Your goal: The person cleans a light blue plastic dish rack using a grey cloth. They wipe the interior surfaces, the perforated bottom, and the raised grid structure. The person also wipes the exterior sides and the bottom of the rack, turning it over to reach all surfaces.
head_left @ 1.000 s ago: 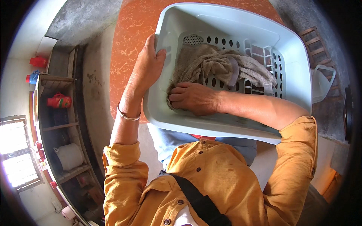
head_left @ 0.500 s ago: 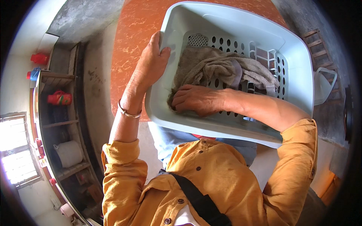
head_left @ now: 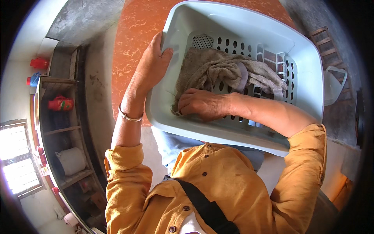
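A pale blue plastic basket (head_left: 307,62) with a perforated bottom is tilted toward me at the near edge of a red-brown marbled table. My left hand (head_left: 154,64) is closed round its left rim, thumb on the inside wall. Within the basket lies a crumpled grey-brown towel (head_left: 230,72). Reaching in from the right, my right hand (head_left: 200,104) has its fingers curled on the towel's near left end, against the wall. The fingertips are partly hidden there. A white wire rack (head_left: 279,62) shows beneath the towel's right part.
The marbled table (head_left: 134,46) extends beyond the basket. To the left stands a shelf (head_left: 60,130) with a red thermos flask (head_left: 60,103) and a white pot (head_left: 71,160). At the right are a translucent plastic container (head_left: 335,84) and a wooden ladder (head_left: 326,45).
The basket has shifted slightly left, and my left hand has moved with it. My right hand stays at the towel's left end, where the cloth lies flatter against the wall.
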### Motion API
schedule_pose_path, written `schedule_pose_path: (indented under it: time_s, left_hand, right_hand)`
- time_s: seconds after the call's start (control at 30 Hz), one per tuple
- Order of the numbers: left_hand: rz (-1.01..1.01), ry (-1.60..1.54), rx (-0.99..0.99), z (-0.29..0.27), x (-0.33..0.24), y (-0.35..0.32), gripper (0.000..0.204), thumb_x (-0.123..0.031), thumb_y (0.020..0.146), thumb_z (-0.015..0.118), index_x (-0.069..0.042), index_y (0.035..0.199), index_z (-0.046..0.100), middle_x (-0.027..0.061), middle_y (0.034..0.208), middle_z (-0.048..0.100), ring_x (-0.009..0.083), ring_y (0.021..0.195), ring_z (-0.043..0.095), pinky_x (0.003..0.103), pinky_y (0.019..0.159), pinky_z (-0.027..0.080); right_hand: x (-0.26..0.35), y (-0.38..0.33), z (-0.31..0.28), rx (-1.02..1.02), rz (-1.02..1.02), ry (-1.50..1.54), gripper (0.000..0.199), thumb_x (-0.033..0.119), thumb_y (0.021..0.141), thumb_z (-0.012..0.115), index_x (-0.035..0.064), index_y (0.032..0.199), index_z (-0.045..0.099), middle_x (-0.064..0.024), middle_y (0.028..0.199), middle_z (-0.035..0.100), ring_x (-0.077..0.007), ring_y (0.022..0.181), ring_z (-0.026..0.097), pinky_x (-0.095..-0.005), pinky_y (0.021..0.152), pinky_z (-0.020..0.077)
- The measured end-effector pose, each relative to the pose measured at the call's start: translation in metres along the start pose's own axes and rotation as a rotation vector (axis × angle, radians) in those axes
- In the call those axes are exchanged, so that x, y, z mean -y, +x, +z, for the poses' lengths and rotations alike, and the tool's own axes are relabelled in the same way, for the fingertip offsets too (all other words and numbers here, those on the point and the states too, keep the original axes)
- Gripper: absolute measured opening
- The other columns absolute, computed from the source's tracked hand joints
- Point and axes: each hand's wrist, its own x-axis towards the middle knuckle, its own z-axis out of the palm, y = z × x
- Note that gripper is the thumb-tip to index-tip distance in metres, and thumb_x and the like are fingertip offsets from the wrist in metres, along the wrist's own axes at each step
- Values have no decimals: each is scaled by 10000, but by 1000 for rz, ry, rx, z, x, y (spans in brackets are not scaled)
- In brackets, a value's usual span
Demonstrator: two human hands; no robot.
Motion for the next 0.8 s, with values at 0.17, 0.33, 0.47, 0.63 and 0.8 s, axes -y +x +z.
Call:
schedule_pose_path:
  time_s: [0.17, 0.33, 0.47, 0.63, 0.8]
  left_hand:
    - [-28, -4, 29, 0, -7, -3, 510, -214, 913, 487, 38, 1338, 362, 279, 1220, 531, 389, 1147, 521, 418, 952, 412]
    - [8, 2, 28, -1, 0, -2, 502, -214, 912, 480, 41, 1330, 367, 277, 1178, 555, 392, 1121, 535, 426, 931, 420]
    - [-1, -26, 17, 3, -2, -5, 494, -198, 908, 471, 39, 1329, 365, 276, 1156, 566, 394, 1097, 548, 428, 917, 429]
    - [-16, -35, 24, 8, -7, -9, 481, -178, 905, 478, 36, 1322, 371, 280, 1146, 570, 397, 1074, 561, 427, 910, 437]
    - [-69, -44, 4, 6, -10, -13, 467, -158, 903, 483, 36, 1314, 377, 280, 1126, 580, 400, 1063, 568, 428, 900, 445]
  right_hand:
    - [-6, -2, 20, -179, 67, -15, 271, 30, 725, 563, 10, 993, 598, -121, 1073, 568, -280, 1111, 502, -378, 980, 379]
    - [0, -2, 11, -123, 54, -4, 257, 29, 732, 550, -8, 981, 601, -130, 1095, 562, -285, 1116, 496, -391, 990, 373]
    - [2, -18, -4, 38, 12, 40, 208, 72, 771, 504, -16, 931, 604, -150, 1020, 577, -296, 1037, 522, -398, 944, 388]
    - [9, -49, -1, -43, -9, 133, 161, 73, 644, 599, -23, 774, 607, -121, 884, 599, -296, 963, 550, -413, 923, 411]
    - [26, -55, -16, 85, 86, 133, 140, -4, 635, 607, -30, 773, 610, -152, 866, 602, -318, 941, 561, -419, 863, 450]
